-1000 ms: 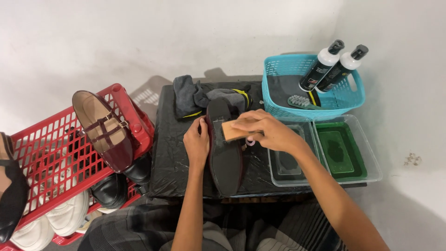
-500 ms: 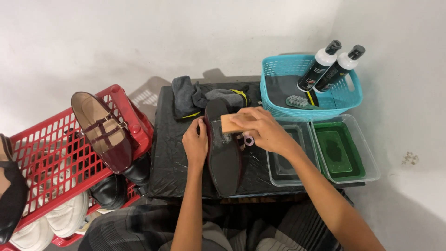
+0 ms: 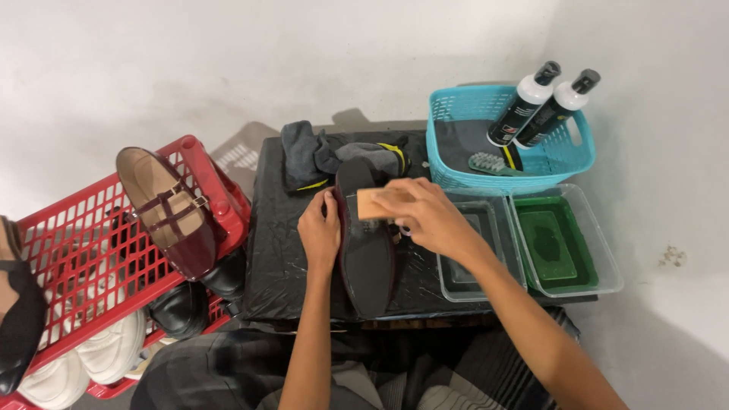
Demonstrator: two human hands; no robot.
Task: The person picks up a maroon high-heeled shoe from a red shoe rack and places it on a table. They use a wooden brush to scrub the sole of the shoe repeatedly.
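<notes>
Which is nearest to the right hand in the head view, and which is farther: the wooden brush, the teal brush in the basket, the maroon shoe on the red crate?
1. Wooden brush: inside the right hand, over the upturned shoe sole.
2. Teal brush: in the blue basket, up and to the right.
3. Maroon shoe: on the red crate, far left.

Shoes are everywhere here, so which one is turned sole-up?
The dark shoe on the black-covered table, steadied by the left hand and brushed by the right hand. The maroon strapped shoe shows its insole.
</notes>
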